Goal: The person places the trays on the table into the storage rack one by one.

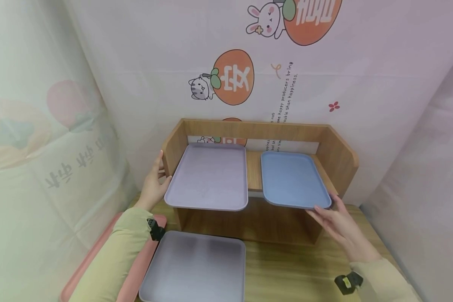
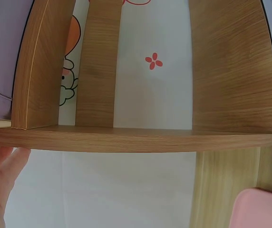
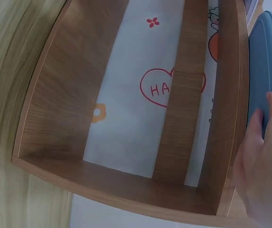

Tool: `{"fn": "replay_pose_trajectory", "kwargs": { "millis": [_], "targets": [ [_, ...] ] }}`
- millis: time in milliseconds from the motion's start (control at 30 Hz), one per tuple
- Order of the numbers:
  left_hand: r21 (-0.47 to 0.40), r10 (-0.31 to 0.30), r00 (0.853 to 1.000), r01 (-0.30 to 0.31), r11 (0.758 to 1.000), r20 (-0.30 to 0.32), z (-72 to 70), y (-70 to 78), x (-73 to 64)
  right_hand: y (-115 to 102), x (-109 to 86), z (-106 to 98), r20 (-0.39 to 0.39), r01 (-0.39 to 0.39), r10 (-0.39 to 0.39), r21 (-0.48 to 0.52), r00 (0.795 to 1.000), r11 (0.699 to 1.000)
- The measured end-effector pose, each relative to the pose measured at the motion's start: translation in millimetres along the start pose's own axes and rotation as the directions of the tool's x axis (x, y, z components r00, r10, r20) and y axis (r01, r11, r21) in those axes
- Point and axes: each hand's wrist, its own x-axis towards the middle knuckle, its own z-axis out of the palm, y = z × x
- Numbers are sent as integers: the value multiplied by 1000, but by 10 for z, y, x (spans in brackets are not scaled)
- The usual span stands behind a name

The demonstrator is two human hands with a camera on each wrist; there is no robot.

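A small wooden shelf point(image 1: 249, 128) stands against the back cloth. On its upper board lie a light purple tray point(image 1: 211, 176) at left and a blue tray point(image 1: 292, 178) at right, both jutting past the front edge. My left hand point(image 1: 152, 186) grips the shelf's left side panel, fingers along its outer face and thumb by the purple tray's front corner. The left wrist view shows those fingertips point(image 2: 19, 154) against the panel. At the blue tray's front right corner, my right hand point(image 1: 343, 230) holds the rim; its palm side is hidden in the right wrist view.
A greyish purple tray point(image 1: 196, 268) lies on the wood-grain table point(image 1: 287, 272) before the shelf. Further left, a pink tray point(image 1: 136, 268) is partly covered by my left sleeve. Printed cloth walls point(image 1: 136, 63) enclose the back and both sides.
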Motion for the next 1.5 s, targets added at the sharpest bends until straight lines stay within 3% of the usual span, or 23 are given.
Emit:
{"fn": "replay_pose_trajectory", "kwargs": {
  "millis": [300, 533, 933, 1300, 1500],
  "targets": [
    [9, -3, 1000, 3, 1000, 6, -10, 17, -3, -3, 87, 78, -56, 26, -28, -38, 998, 999],
    [11, -11, 1000, 11, 1000, 10, -5, 17, -3, -44, 118, 87, -70, 1, 0, 13, 998, 1000],
    [4, -6, 1000, 6, 1000, 9, -5, 0, 4, -66, 201, 105, -78, 7, -8, -16, 997, 1000],
    [4, -19, 1000, 19, 1000, 21, -32, 35, 1, -60, 245, 141, -132, -31, 26, -35, 991, 999],
    [8, -14, 1000, 14, 1000, 14, -23, 31, -9, -63, 231, 135, -134, -28, 29, 8, 991, 1000]
  ]
}}
